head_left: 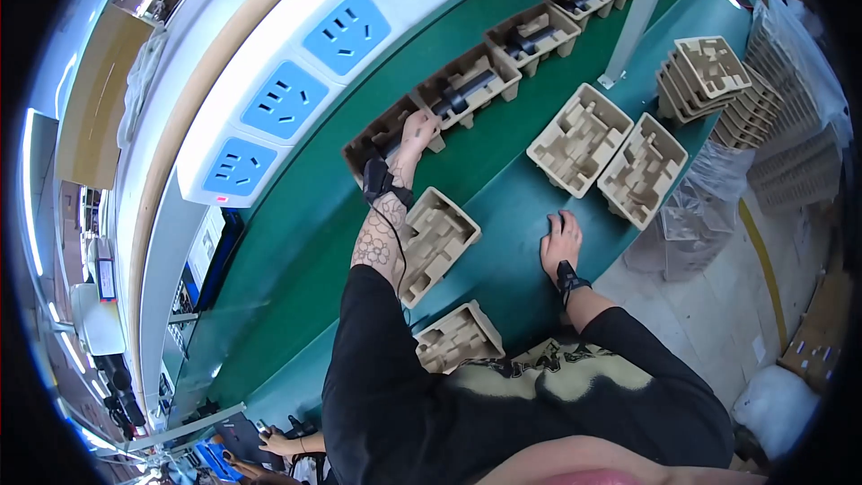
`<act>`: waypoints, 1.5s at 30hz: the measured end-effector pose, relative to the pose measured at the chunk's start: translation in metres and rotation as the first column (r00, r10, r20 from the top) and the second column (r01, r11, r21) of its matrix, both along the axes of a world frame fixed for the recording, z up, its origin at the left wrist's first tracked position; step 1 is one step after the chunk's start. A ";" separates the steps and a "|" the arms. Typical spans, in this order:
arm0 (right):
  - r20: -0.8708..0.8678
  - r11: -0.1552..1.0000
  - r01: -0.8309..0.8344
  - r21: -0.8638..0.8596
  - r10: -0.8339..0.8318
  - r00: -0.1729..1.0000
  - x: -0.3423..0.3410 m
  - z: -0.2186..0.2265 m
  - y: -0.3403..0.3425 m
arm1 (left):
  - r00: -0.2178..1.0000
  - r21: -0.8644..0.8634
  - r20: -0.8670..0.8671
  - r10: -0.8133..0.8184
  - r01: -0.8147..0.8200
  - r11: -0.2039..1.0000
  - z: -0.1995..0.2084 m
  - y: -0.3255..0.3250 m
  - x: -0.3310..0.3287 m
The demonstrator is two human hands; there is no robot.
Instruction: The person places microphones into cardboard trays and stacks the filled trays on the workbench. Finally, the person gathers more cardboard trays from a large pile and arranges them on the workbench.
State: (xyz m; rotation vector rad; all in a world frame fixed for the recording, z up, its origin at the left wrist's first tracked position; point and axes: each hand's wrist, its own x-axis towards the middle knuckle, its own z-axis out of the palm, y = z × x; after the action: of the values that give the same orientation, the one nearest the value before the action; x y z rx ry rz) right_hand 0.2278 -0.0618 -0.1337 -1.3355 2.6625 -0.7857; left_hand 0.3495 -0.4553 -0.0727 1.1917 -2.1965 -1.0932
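Green worktop (503,233) extends right of a white socket strip (285,99). Next, the left hand (418,130) is at a brown tray (386,124) in the far row; whether its fingers grip cannot be told. The right hand (561,242) rests on the worktop, fingers loosely extended, near two moulded trays (579,139).

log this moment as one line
left hand: at row of pulp trays | right hand: on green work surface | beyond right hand: two empty trays
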 end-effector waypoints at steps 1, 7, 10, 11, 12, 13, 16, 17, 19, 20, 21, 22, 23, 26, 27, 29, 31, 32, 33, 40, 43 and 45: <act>0.003 1.000 -0.005 -0.011 0.005 1.000 0.001 0.000 0.002 | 0.997 0.184 0.076 0.010 -0.024 0.983 0.006 0.005 -0.013; 0.031 0.999 0.010 -0.045 -0.008 0.999 -0.008 -0.004 0.007 | 0.945 0.079 -0.311 -0.104 0.134 0.988 0.084 0.109 -0.015; -0.045 0.990 -0.102 -0.095 0.098 0.994 -0.017 0.015 0.013 | 0.875 0.193 0.208 -0.438 0.402 0.895 0.153 0.194 0.048; -0.051 0.987 -0.133 -0.093 0.129 0.990 -0.028 0.025 0.012 | 0.806 0.067 0.391 -0.444 0.456 0.887 0.147 0.215 0.076; 0.513 0.902 -0.422 -0.092 0.406 0.756 -0.056 0.039 0.018 | 0.772 0.010 0.496 -0.398 0.453 0.891 0.133 0.236 0.106; 0.884 0.756 -0.614 -0.228 0.425 0.196 -0.075 0.058 0.031 | 0.720 -0.032 0.596 -0.354 0.462 0.886 0.116 0.264 0.135; 0.412 0.721 -0.661 -0.207 0.677 0.610 -0.111 0.173 0.016 | 0.828 -0.060 0.502 -0.252 0.323 0.944 0.083 0.326 0.192; 0.076 0.732 -0.681 -0.028 0.681 0.728 -0.147 0.180 0.000 | 0.833 -0.058 0.501 -0.236 0.304 0.951 0.078 0.331 0.196; -0.360 0.783 -0.577 0.234 0.621 0.697 -0.188 0.194 -0.018 | 0.844 0.025 0.518 -0.140 0.149 0.989 0.078 0.349 0.198; -0.515 0.800 -0.485 0.353 0.599 0.613 -0.199 0.193 -0.021 | 0.848 0.062 0.523 -0.084 0.060 0.996 0.076 0.357 0.197; -0.519 0.774 -0.526 0.352 0.629 0.578 -0.210 0.188 -0.026 | 0.853 0.059 0.521 -0.036 0.007 0.998 0.075 0.362 0.200; -0.433 0.666 -0.582 0.467 0.746 0.505 -0.222 0.170 -0.033 | 0.823 0.024 0.568 -0.003 -0.013 1.000 0.075 0.363 0.205; -0.334 0.537 -0.619 0.573 0.843 0.422 -0.232 0.148 -0.041 | 0.789 -0.007 0.613 0.029 -0.031 0.999 0.075 0.365 0.211; -0.248 0.431 -0.758 0.490 0.902 0.353 -0.239 0.087 -0.071 | 0.717 -0.058 0.675 0.174 -0.183 0.981 0.083 0.373 0.242; -0.176 0.304 -0.783 0.543 0.953 0.247 -0.234 0.080 -0.077 | 0.692 -0.068 0.686 0.224 -0.245 0.967 0.087 0.379 0.251; -0.143 0.256 -0.833 0.491 0.967 0.213 -0.178 0.094 -0.078 | 0.632 -0.083 0.711 0.307 -0.359 0.930 0.089 0.398 0.286; -0.077 0.249 -0.876 0.413 0.968 0.239 -0.104 0.120 -0.077 | 0.564 -0.204 0.723 0.399 -0.377 0.903 0.073 0.414 0.328; -0.041 0.241 -0.895 0.375 0.969 0.244 -0.070 0.130 -0.075 | 0.532 -0.262 0.726 0.435 -0.372 0.891 0.068 0.420 0.343; -0.018 0.207 -0.915 0.346 0.977 0.215 -0.043 0.112 -0.077 | 0.521 -0.271 0.727 0.448 -0.382 0.883 0.068 0.419 0.355; 0.007 -0.070 -0.974 0.215 0.997 -0.071 0.192 0.097 -0.110 | 0.797 -0.110 0.443 0.412 -0.407 0.907 0.056 0.407 0.414; -0.104 -0.224 -0.975 -0.004 0.969 -0.222 0.265 0.089 -0.117 | 0.799 -0.177 0.502 0.331 -0.280 0.944 0.070 0.397 0.450; 0.031 -0.173 -0.983 0.060 0.985 -0.171 0.301 0.094 -0.111 | 0.796 -0.203 0.535 0.282 -0.203 0.958 0.081 0.393 0.475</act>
State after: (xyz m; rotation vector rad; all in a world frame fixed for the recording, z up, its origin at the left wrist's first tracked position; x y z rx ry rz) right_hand 0.5287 -0.1724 -0.0392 -2.6090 0.6434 -0.2994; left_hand 0.8243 -0.0623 0.0087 1.8530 -2.3755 -0.5086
